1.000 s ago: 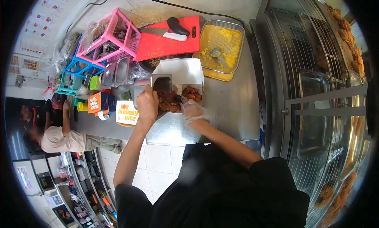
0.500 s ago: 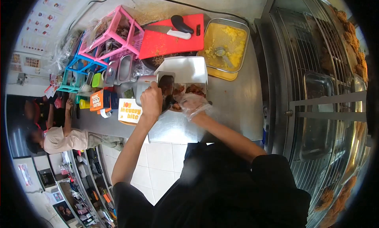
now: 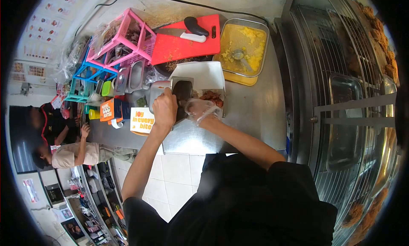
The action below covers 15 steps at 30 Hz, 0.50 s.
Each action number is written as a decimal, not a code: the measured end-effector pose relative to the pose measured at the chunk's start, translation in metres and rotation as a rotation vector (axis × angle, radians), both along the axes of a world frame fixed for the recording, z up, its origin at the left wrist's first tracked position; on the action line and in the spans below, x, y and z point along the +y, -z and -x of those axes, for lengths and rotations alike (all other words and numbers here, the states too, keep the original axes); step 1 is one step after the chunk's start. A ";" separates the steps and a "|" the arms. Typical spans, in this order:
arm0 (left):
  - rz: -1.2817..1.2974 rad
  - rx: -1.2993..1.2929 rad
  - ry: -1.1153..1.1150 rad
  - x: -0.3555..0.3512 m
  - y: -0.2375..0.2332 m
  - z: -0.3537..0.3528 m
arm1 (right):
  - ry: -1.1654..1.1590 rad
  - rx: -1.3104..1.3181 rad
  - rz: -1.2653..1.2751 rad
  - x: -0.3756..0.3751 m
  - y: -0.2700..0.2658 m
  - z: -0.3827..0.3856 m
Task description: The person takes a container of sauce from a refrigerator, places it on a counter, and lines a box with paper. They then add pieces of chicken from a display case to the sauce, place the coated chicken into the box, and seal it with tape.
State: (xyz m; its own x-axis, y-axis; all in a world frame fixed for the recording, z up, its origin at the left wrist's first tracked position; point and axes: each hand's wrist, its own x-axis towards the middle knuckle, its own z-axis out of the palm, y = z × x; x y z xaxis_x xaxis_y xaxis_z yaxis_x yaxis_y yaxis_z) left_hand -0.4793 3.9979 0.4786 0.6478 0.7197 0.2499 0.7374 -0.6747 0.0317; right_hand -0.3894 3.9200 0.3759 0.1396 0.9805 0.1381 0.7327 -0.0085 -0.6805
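Observation:
My left hand (image 3: pixel 165 108) is closed round the rim of a deep steel food pan (image 3: pixel 182 89), tilted over the near left side of an open white cardboard box (image 3: pixel 204 71). Dark reddish-brown pieces of food (image 3: pixel 212 98) lie in the box, and dark residue coats the pan's inside. In a loose clear plastic glove, my right hand (image 3: pixel 203 111) is at the pan's lower end, over the box's near edge. The glove and pan hide its fingertips, and I cannot tell whether it holds anything.
Behind the box are a red cutting board (image 3: pixel 183 47) with a white-handled knife (image 3: pixel 191 37), and a tray of yellow food (image 3: pixel 245 45). A printed box (image 3: pixel 142 120) and pink basket (image 3: pixel 123 41) stand left. A wire-racked cabinet (image 3: pixel 341 96) borders the right; two people are far left.
My right hand has drawn left from over the food to the pan's lower end, uncovering more food. The pan's dark inside now shows more fully.

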 end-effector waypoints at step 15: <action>0.069 -0.196 0.083 0.008 -0.018 0.007 | 0.004 0.267 -0.074 0.022 -0.002 0.028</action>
State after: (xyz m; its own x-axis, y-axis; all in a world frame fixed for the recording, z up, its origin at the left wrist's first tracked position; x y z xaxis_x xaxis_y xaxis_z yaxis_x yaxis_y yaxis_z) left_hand -0.4867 4.0063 0.4967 0.6497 0.6854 0.3287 0.6544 -0.7243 0.2169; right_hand -0.4178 3.9418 0.3777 0.1844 0.9685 0.1674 0.5273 0.0463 -0.8484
